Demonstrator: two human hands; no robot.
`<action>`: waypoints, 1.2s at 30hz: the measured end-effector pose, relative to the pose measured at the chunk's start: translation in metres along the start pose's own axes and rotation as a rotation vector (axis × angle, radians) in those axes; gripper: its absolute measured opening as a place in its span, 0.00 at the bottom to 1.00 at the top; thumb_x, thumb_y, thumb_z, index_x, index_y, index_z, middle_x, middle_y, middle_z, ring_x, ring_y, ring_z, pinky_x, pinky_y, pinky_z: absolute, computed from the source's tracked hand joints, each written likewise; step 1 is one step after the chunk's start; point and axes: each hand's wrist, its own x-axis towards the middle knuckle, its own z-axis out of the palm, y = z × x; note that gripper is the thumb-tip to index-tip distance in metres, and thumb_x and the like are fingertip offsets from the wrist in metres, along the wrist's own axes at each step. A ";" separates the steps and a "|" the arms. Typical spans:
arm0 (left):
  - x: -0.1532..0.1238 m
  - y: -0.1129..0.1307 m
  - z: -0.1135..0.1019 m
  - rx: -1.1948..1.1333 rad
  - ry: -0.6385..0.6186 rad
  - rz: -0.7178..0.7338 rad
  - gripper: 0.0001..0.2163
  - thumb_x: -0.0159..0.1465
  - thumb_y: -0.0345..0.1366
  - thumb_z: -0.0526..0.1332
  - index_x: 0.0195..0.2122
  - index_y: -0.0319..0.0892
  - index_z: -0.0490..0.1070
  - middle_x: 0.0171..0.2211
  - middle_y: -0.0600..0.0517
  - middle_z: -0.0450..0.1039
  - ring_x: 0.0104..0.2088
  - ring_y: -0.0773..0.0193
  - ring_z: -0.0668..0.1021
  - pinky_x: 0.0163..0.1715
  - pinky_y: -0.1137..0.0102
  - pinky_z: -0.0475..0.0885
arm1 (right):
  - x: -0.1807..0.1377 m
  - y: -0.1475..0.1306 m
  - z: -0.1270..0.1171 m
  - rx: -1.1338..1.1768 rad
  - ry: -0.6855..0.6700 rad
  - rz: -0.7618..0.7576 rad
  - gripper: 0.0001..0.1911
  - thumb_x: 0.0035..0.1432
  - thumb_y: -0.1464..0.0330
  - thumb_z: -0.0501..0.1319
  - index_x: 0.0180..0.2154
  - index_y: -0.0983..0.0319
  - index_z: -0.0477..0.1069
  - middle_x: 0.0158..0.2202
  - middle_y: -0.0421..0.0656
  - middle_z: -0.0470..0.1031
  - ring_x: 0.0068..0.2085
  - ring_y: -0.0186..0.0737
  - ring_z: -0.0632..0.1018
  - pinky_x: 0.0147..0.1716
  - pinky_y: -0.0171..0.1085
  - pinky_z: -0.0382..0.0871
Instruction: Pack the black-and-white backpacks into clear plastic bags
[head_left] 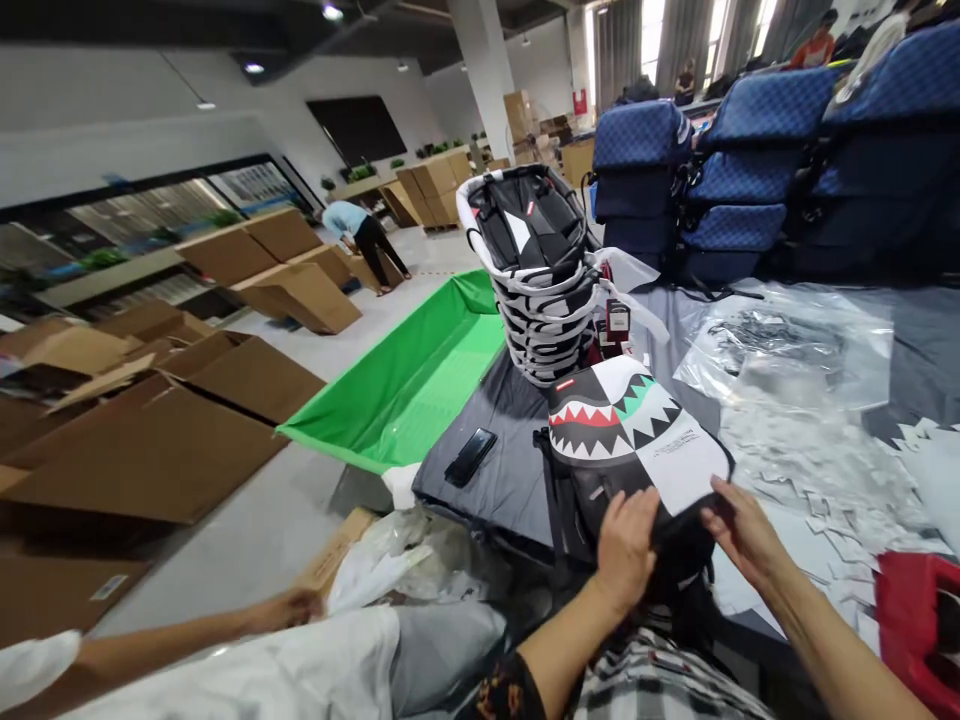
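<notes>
Head view, right of centre: the bag (651, 440) lies tilted at the table (521, 470) edge, its near side grasped by the left hand (628, 548) and its right corner pinched by the right hand (742, 530). Straightening seems in hand; the next move likely calls for an even two-handed hold.

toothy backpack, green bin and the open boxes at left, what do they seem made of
Backpack: smooth printed panels with low sheen, so perhaps coated fabric or faux leather. Green bin: satin, creased, thin walls suggest plastic sheeting or tarpaulin. Boxes: matte brown with folded flaps, almost certainly cardboard.
</notes>
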 end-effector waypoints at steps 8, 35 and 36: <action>0.094 0.034 -0.107 0.487 0.477 -0.081 0.14 0.66 0.38 0.60 0.50 0.45 0.79 0.46 0.45 0.82 0.48 0.49 0.80 0.49 0.62 0.70 | -0.004 0.065 -0.016 -1.126 -0.704 -0.658 0.13 0.47 0.63 0.71 0.35 0.63 0.80 0.35 0.52 0.81 0.46 0.55 0.78 0.64 0.59 0.57; 0.090 0.010 -0.113 0.246 0.115 -0.049 0.16 0.60 0.50 0.62 0.38 0.42 0.80 0.31 0.53 0.80 0.33 0.59 0.79 0.34 0.70 0.71 | 0.045 0.096 -0.230 -1.610 -0.065 0.020 0.15 0.63 0.74 0.53 0.46 0.58 0.75 0.47 0.50 0.75 0.34 0.42 0.80 0.26 0.35 0.59; 0.090 0.008 -0.113 0.244 0.112 -0.037 0.16 0.60 0.49 0.62 0.38 0.43 0.80 0.32 0.53 0.81 0.33 0.59 0.80 0.35 0.70 0.71 | 0.046 0.092 -0.233 -1.594 -0.055 0.016 0.13 0.63 0.72 0.54 0.45 0.58 0.75 0.46 0.48 0.76 0.34 0.42 0.80 0.26 0.35 0.59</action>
